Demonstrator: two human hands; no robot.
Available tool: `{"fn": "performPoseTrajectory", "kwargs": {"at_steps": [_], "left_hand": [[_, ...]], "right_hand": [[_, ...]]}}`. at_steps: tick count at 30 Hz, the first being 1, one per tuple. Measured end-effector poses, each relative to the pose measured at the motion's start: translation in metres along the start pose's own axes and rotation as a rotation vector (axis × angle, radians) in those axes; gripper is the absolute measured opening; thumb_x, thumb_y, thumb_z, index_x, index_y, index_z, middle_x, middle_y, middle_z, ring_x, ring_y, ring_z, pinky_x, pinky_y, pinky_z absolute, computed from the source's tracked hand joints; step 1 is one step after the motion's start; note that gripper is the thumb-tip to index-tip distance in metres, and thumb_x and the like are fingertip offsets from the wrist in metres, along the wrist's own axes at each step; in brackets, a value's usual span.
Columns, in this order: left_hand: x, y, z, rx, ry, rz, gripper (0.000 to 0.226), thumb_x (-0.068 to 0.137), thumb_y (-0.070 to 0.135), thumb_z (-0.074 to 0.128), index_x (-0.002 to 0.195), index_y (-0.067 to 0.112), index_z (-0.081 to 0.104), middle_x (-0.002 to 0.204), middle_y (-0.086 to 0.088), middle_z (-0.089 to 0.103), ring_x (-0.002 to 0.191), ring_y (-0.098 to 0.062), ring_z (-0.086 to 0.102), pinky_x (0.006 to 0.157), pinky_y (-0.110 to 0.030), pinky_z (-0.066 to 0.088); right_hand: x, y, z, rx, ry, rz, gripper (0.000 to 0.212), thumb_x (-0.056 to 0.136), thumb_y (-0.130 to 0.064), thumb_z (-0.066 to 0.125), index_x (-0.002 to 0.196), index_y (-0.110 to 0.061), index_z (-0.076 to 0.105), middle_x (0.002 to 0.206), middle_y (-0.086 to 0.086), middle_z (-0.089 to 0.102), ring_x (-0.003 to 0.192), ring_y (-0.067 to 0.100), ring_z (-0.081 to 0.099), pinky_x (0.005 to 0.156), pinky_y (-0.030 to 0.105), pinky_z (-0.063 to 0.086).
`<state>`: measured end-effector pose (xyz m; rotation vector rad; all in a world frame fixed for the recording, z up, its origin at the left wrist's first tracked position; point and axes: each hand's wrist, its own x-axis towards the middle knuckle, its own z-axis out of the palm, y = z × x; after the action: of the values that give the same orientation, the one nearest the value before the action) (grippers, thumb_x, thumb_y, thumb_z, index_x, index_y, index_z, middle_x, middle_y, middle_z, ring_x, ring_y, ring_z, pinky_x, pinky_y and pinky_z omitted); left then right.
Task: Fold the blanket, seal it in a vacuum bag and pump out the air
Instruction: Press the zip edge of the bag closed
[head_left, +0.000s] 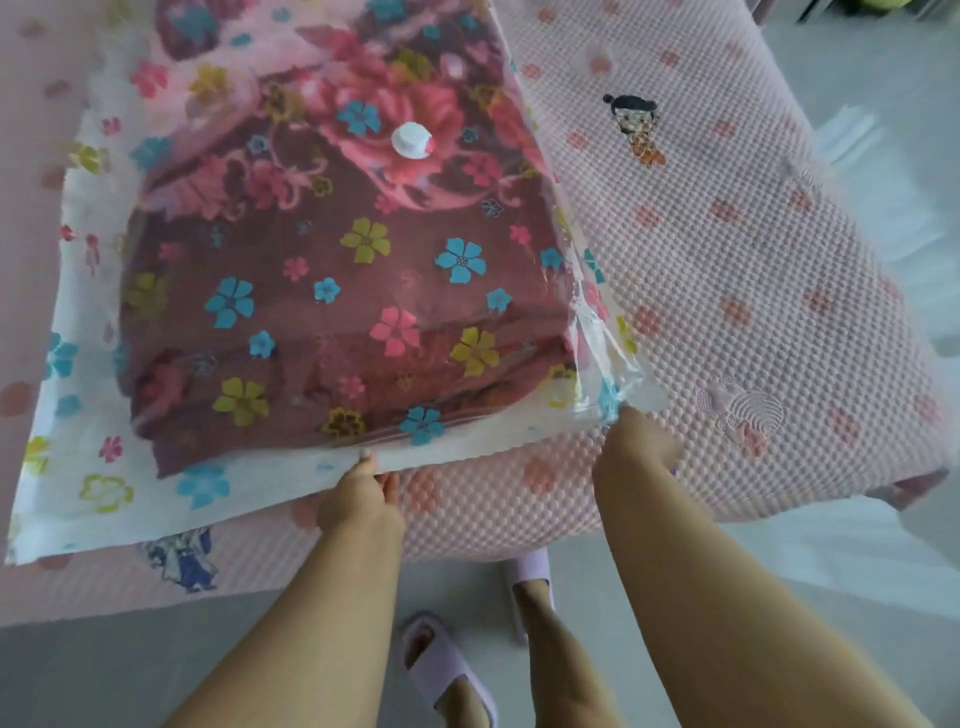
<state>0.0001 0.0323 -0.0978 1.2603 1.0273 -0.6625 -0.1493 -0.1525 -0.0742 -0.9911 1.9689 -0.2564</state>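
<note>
A folded maroon blanket (322, 312) with pink flowers lies inside a clear vacuum bag (104, 483) printed with coloured flowers. The bag rests on a pink bed, its white round valve (411, 139) on top. My left hand (363, 493) pinches the bag's near edge about midway along. My right hand (631, 447) grips the bag's near right corner, fingers curled under the plastic.
The bed has a pink bobbled cover (727, 260) with small cartoon figures. The grey floor (104, 675) lies below the bed's near edge, where my feet stand in lilac slippers (447, 665). White fabric (883, 182) hangs at the bed's right side.
</note>
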Motion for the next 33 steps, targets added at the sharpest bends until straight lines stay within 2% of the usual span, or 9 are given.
{"fn": "performPoseTrajectory", "kwargs": {"at_steps": [3, 6, 8, 11, 15, 20, 24, 30, 33], "left_hand": [[-0.001, 0.0, -0.001, -0.016, -0.055, -0.017, 0.023, 0.092, 0.013, 0.061, 0.113, 0.004, 0.055, 0.084, -0.004, 0.057, 0.073, -0.011, 0.057, 0.088, -0.024, 0.051], [0.003, 0.003, -0.009, -0.036, -0.038, -0.013, 0.027, 0.09, 0.017, 0.065, 0.113, 0.006, 0.054, 0.094, -0.005, 0.061, 0.082, -0.013, 0.06, 0.087, -0.026, 0.051], [0.01, 0.007, -0.014, -0.054, -0.015, -0.02, 0.025, 0.09, 0.015, 0.065, 0.11, 0.007, 0.053, 0.094, -0.006, 0.061, 0.09, -0.015, 0.062, 0.091, -0.029, 0.052], [0.02, 0.011, -0.017, -0.043, -0.008, -0.024, 0.041, 0.091, 0.007, 0.062, 0.129, 0.007, 0.047, 0.098, -0.01, 0.061, 0.1, -0.02, 0.059, 0.091, -0.03, 0.051], [0.03, 0.008, -0.017, -0.082, 0.01, -0.029, 0.052, 0.088, 0.001, 0.063, 0.134, 0.012, 0.043, 0.095, -0.011, 0.06, 0.1, -0.022, 0.06, 0.09, -0.033, 0.051], [0.032, 0.009, -0.018, -0.078, -0.002, -0.057, 0.024, 0.09, -0.006, 0.052, 0.112, 0.005, 0.055, 0.103, -0.011, 0.06, 0.089, -0.018, 0.06, 0.091, -0.031, 0.048], [0.028, 0.022, -0.018, -0.136, 0.028, -0.043, 0.02, 0.085, -0.009, 0.032, 0.077, 0.005, 0.045, 0.076, -0.007, 0.045, 0.076, -0.021, 0.051, 0.085, -0.029, 0.045], [0.004, 0.036, -0.018, -0.293, -0.03, 0.007, 0.023, 0.077, -0.002, 0.037, 0.067, 0.013, 0.05, 0.063, -0.002, 0.046, 0.059, -0.015, 0.049, 0.069, -0.026, 0.049], [0.002, 0.042, -0.031, -0.294, -0.099, 0.036, 0.006, 0.085, 0.014, 0.056, 0.081, 0.014, 0.061, 0.077, -0.002, 0.06, 0.073, -0.016, 0.06, 0.072, -0.029, 0.051]], "right_hand": [[-0.033, -0.02, 0.005, 0.073, 0.286, -0.553, 0.039, 0.084, -0.037, 0.067, 0.113, -0.016, 0.051, 0.111, 0.0, 0.057, 0.111, 0.024, 0.052, 0.091, 0.035, 0.04], [-0.048, -0.042, 0.028, -0.383, 0.092, -1.124, 0.053, 0.089, -0.053, 0.049, 0.135, -0.028, 0.043, 0.142, -0.003, 0.044, 0.137, 0.019, 0.032, 0.116, 0.037, 0.02], [-0.046, -0.052, 0.047, -0.745, -0.081, -1.264, 0.061, 0.093, -0.061, 0.032, 0.149, -0.038, 0.023, 0.16, -0.005, 0.018, 0.148, 0.018, 0.006, 0.121, 0.041, 0.001], [-0.031, -0.052, 0.071, -1.101, -0.196, -1.265, 0.071, 0.091, -0.069, 0.014, 0.152, -0.037, 0.001, 0.163, -0.002, -0.007, 0.148, 0.02, -0.015, 0.118, 0.046, -0.011], [-0.01, -0.089, 0.092, -1.279, -0.219, -1.201, 0.078, 0.086, -0.075, 0.01, 0.152, -0.036, -0.005, 0.163, -0.001, -0.008, 0.148, 0.022, -0.012, 0.118, 0.047, -0.01], [-0.016, -0.061, 0.096, -1.271, -0.196, -1.24, 0.083, 0.083, -0.075, 0.004, 0.152, -0.031, -0.012, 0.162, 0.001, -0.012, 0.147, 0.021, -0.017, 0.116, 0.048, -0.016], [-0.026, -0.034, 0.079, -1.266, -0.224, -1.281, 0.089, 0.079, -0.077, -0.003, 0.152, -0.026, -0.014, 0.161, 0.004, -0.015, 0.146, 0.02, -0.023, 0.114, 0.046, -0.021], [-0.073, -0.033, 0.085, -0.842, -0.147, -1.374, 0.073, 0.093, -0.052, 0.045, 0.145, -0.003, 0.036, 0.15, 0.021, 0.036, 0.143, 0.034, 0.026, 0.119, 0.042, 0.012], [-0.105, -0.007, 0.096, -0.686, -0.141, -1.497, 0.05, 0.088, -0.038, 0.06, 0.124, -0.002, 0.058, 0.127, 0.02, 0.057, 0.122, 0.04, 0.05, 0.106, 0.048, 0.037]]}}
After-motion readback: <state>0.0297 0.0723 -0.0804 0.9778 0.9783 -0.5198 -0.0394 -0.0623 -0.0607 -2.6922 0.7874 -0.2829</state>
